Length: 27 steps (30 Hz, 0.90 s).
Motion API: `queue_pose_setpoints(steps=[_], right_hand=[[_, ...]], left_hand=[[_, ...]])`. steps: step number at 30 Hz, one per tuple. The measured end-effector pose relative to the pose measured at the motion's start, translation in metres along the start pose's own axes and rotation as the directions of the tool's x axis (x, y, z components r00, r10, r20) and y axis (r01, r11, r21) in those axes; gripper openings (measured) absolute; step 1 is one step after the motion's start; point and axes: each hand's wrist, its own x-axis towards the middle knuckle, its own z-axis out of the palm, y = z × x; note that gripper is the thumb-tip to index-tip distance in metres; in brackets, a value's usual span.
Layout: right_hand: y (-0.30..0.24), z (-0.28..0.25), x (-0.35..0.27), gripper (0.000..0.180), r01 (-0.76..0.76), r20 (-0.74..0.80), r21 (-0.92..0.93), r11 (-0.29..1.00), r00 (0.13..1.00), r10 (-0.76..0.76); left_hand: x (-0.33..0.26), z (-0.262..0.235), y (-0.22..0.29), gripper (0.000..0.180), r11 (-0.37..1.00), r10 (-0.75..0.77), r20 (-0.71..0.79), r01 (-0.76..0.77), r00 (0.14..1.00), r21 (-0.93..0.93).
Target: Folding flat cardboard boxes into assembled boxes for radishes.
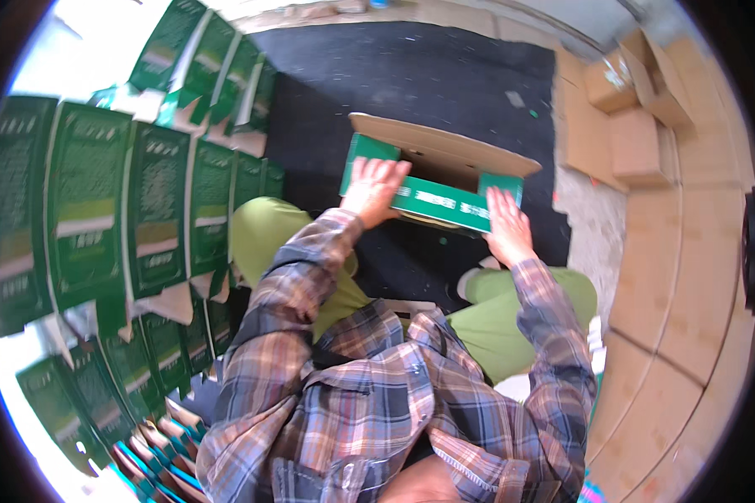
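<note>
A green cardboard box (441, 205) sits in front of me between my knees. Its far flap stands up with the brown inner side showing, and the narrow end flaps are folded inward over a dark gap. My left hand (373, 189) grips the left corner, fingers over the end flap and thumb at the near side. At the right corner, my right hand (507, 228) is closed on the box, its fingertips over the edge by the right end flap. Whatever is inside the box is hidden from me.
Rows of similar green boxes (88, 210) are stacked at my left. Brown cartons (646, 260) line the right side, with an opened small carton (617, 80) at the far right. A black mat (445, 75) covers the floor ahead.
</note>
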Motion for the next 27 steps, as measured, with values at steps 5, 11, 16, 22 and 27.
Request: queue_pose_setpoints(steps=[5, 11, 16, 22, 27], right_hand=[[-0.002, 0.004, -0.001, 0.086, -0.026, -0.023, 0.038, 0.999, 0.999, 0.027], [0.009, -0.004, 0.004, 0.086, 0.016, -0.016, 0.089, 0.996, 1.0, -0.015], [0.031, -0.021, 0.008, 0.064, 0.076, -0.205, 0.281, 0.957, 0.979, -0.018], [0.059, -0.068, 0.0, 0.039, 0.235, -0.505, 0.765, 0.6, 0.797, 0.332], [0.06, -0.086, -0.005, 0.035, 0.208, -0.388, 0.908, 0.364, 0.749, 0.538]], left_hand=[[0.002, 0.012, 0.006, 0.084, 0.996, 0.068, -0.014, -0.069, 0.998, -0.063], [0.0, 0.011, 0.01, 0.078, 0.998, 0.023, 0.08, -0.019, 0.997, -0.053], [-0.002, 0.005, 0.013, 0.074, 0.98, -0.083, 0.102, 0.1, 0.991, -0.173], [0.003, -0.031, 0.025, 0.076, 0.886, -0.277, -0.099, 0.215, 0.956, -0.41], [-0.013, -0.088, 0.042, 0.082, 0.816, -0.388, -0.472, 0.057, 0.792, -0.575]])
